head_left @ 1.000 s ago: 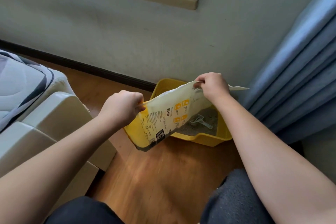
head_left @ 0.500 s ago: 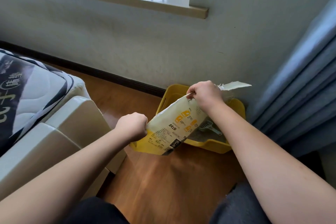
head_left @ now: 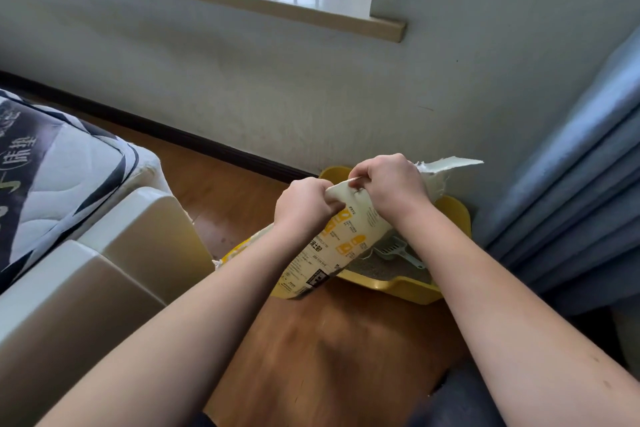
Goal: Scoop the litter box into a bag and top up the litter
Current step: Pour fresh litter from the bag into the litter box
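Head view shows both hands gripping the top edge of a cream litter bag (head_left: 341,239), the left hand (head_left: 304,206) and right hand (head_left: 391,184) close together with fingers curled and pinching it. Its torn strip (head_left: 450,165) sticks out rightward. Behind it, against the wall, a yellow litter box (head_left: 408,284) holds grey litter and a pale scoop (head_left: 398,251).

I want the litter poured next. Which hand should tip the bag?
Probably the right hand: it grips the litter bag at its torn top, directly above the yellow litter box. The left hand grips lower, farther from it.
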